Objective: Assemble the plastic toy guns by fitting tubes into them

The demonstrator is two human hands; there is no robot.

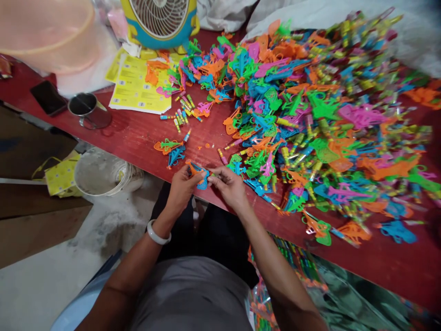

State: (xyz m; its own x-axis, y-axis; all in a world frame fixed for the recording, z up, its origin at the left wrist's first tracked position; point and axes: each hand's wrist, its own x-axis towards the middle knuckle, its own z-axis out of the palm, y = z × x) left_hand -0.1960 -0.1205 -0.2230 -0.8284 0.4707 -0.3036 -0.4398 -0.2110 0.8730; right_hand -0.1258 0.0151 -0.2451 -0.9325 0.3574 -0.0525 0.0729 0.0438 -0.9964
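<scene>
My left hand [182,187] is closed on a small blue and orange plastic piece [200,178] over the table's front edge. Close beside it, my right hand [230,185] has its fingers pinched at the piece's right side; what lies between those fingertips is too small to make out. A blue plastic piece [176,156] and an orange and green one [166,146] lie just beyond my left hand. Short yellow-banded tubes [182,116] are scattered farther back. To the right spreads a large heap of colourful plastic pieces [275,115] mixed with such tubes.
On the red table [138,142] stand a metal mug [93,112], a phone [48,98], yellow printed sheets [138,89], a fan [161,20] and a pink basin [48,37]. A white bucket [103,172] is below the front edge, left of my legs.
</scene>
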